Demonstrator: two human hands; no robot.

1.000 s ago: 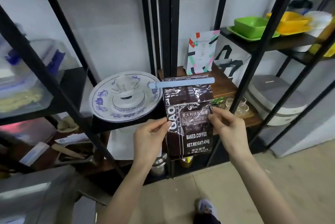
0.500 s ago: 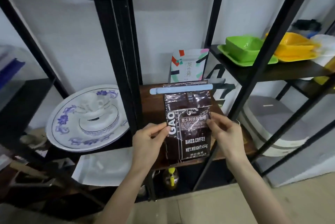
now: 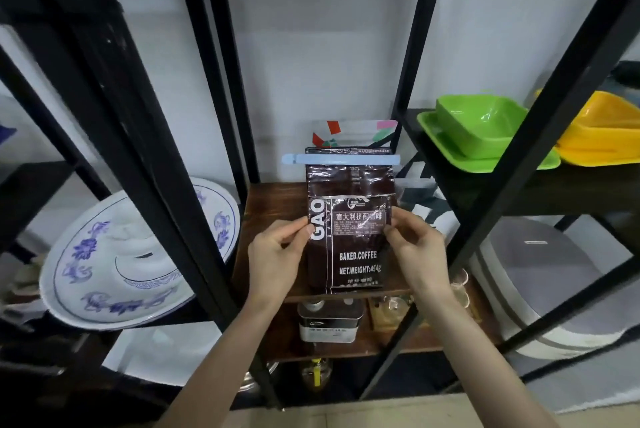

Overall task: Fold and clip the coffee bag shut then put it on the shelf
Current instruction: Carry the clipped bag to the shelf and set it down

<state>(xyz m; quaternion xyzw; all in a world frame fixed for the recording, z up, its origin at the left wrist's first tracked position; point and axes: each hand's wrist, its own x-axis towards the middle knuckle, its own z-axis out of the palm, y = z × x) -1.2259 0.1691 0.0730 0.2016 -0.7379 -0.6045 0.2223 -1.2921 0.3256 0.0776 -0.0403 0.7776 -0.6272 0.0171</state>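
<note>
The dark brown coffee bag (image 3: 349, 247) stands upright on the wooden shelf (image 3: 270, 205), its base near the shelf's front edge. A light blue clip (image 3: 341, 159) runs across its folded top. My left hand (image 3: 277, 257) pinches the bag's left edge and my right hand (image 3: 415, 251) pinches its right edge, both at mid height.
A colourful pouch (image 3: 353, 131) stands behind the bag. A blue-and-white plate (image 3: 138, 254) leans on the left shelf. Green dishes (image 3: 481, 136) and a yellow dish (image 3: 602, 133) sit on the right shelf. Black frame posts (image 3: 221, 63) flank the bay. A tin (image 3: 330, 320) sits below.
Both hands carried the clipped bag forward into the shelf bay; its base now rests on the wooden board. The view moved closer and to the right.
</note>
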